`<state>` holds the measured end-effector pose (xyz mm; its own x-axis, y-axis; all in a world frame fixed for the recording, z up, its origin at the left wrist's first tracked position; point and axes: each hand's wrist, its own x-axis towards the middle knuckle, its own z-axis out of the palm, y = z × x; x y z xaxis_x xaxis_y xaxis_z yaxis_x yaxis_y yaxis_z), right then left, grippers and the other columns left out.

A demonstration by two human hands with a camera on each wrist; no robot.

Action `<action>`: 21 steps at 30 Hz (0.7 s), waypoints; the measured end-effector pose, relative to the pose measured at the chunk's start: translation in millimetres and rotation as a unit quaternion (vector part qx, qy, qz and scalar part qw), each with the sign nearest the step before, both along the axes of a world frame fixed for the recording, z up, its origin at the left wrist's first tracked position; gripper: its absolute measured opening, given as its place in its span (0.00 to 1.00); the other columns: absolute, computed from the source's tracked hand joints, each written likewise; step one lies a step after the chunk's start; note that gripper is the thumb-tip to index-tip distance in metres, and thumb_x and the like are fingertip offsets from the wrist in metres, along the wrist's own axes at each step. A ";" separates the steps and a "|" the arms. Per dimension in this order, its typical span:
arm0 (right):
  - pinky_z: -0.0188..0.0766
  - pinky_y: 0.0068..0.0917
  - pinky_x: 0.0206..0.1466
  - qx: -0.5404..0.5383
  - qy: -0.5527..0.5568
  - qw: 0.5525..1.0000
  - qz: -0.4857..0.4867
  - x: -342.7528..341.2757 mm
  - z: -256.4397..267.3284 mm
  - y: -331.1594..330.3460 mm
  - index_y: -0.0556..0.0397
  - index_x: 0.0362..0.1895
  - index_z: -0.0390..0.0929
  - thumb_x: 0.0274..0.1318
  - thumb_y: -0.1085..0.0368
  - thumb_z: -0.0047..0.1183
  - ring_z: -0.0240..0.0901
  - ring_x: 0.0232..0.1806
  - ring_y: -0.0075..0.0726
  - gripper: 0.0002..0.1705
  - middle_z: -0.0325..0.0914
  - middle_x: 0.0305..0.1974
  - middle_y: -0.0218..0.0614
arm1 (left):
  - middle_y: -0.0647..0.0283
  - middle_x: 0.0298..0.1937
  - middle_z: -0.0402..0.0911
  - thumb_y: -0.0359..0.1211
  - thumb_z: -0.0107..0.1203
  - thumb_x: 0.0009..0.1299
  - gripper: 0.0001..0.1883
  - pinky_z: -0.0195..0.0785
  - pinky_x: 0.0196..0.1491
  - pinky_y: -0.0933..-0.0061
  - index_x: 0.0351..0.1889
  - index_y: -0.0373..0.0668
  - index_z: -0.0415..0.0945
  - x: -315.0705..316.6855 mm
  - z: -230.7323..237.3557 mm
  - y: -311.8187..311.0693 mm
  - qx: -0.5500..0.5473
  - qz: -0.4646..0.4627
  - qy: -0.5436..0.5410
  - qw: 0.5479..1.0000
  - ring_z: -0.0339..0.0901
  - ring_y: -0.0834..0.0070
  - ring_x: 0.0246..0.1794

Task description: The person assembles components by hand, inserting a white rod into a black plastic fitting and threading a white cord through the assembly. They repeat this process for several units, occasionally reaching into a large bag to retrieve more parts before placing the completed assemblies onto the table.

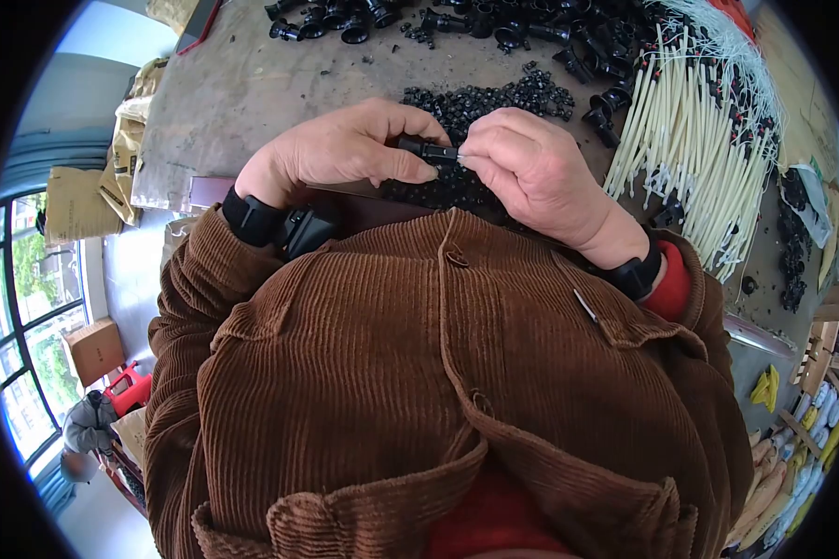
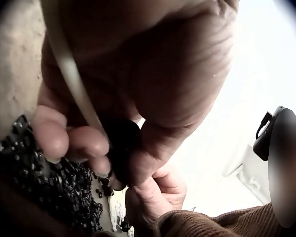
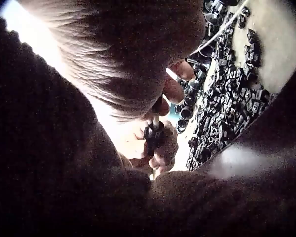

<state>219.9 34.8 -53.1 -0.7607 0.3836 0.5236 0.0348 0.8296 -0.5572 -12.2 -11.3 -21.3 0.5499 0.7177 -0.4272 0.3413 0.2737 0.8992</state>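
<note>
Your left hand [image 1: 345,147] grips the black fitting [image 1: 429,150], pale tube [image 2: 71,74] leading to it | it's between your 2 hands, right hand [image 1: 539,168] pinching what looks like a pale bit [image 3: 155,119] at its end | imo brace left, keep everything in line, ease gently | small black parts [image 1: 522,98] piled just past | black flared pieces [image 1: 353,34] farther out

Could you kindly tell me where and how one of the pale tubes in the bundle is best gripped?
Probably pinch its near end, coming from the near side: the pale tubes lie lengthwise together, those ends fanned out, while thin white strands tangle at the far ends.
</note>
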 end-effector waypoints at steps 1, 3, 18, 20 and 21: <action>0.72 0.31 0.37 0.001 0.001 1.000 0.000 0.1 -0.8 0.0 0.58 0.36 0.77 0.49 0.75 0.58 0.76 0.35 0.42 0.08 0.77 0.36 0.41 | 0.72 0.36 0.76 0.31 0.58 0.67 0.18 0.64 0.31 0.86 0.54 0.35 0.73 1.6 0.9 -0.4 0.013 0.008 0.011 1.000 0.68 0.89 0.29; 0.73 0.32 0.37 0.017 0.008 0.999 -0.032 -0.8 -5.0 -1.8 0.58 0.44 0.75 0.51 0.74 0.57 0.77 0.35 0.44 0.14 0.78 0.37 0.44 | 0.74 0.30 0.75 0.33 0.58 0.67 0.17 0.62 0.30 0.85 0.51 0.37 0.74 4.6 2.8 -1.2 0.042 0.025 0.032 0.998 0.67 0.88 0.27; 0.75 0.33 0.39 -0.207 -0.106 0.972 -0.022 1.2 7.4 -9.8 0.59 0.59 0.67 0.57 0.67 0.53 0.79 0.36 0.51 0.25 0.80 0.36 0.50 | 0.63 0.34 0.81 0.28 0.56 0.66 0.11 0.71 0.34 0.77 0.45 0.33 0.76 13.7 -1.9 -8.4 0.220 0.062 0.025 0.973 0.76 0.80 0.29; 0.75 0.32 0.39 -0.152 -0.071 0.986 -0.007 1.3 -2.1 -8.2 0.60 0.55 0.71 0.56 0.68 0.53 0.79 0.36 0.49 0.21 0.80 0.35 0.50 | 0.60 0.33 0.82 0.28 0.56 0.66 0.10 0.71 0.32 0.76 0.43 0.33 0.77 13.9 -2.9 -9.0 0.272 0.039 0.060 0.960 0.78 0.78 0.27; 0.75 0.32 0.39 -0.153 -0.071 0.986 -0.009 1.4 -5.1 -7.9 0.60 0.55 0.71 0.56 0.68 0.53 0.79 0.36 0.49 0.21 0.80 0.35 0.50 | 0.60 0.32 0.81 0.28 0.56 0.65 0.10 0.71 0.33 0.75 0.43 0.34 0.76 14.4 -4.9 -9.2 0.325 0.007 0.094 0.941 0.78 0.74 0.29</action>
<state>221.2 26.9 -58.1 -0.8102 0.5207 0.2694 0.1433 0.6215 -0.7702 2.3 -20.5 -26.2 0.4966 0.8679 0.0147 0.5122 -0.3067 0.8022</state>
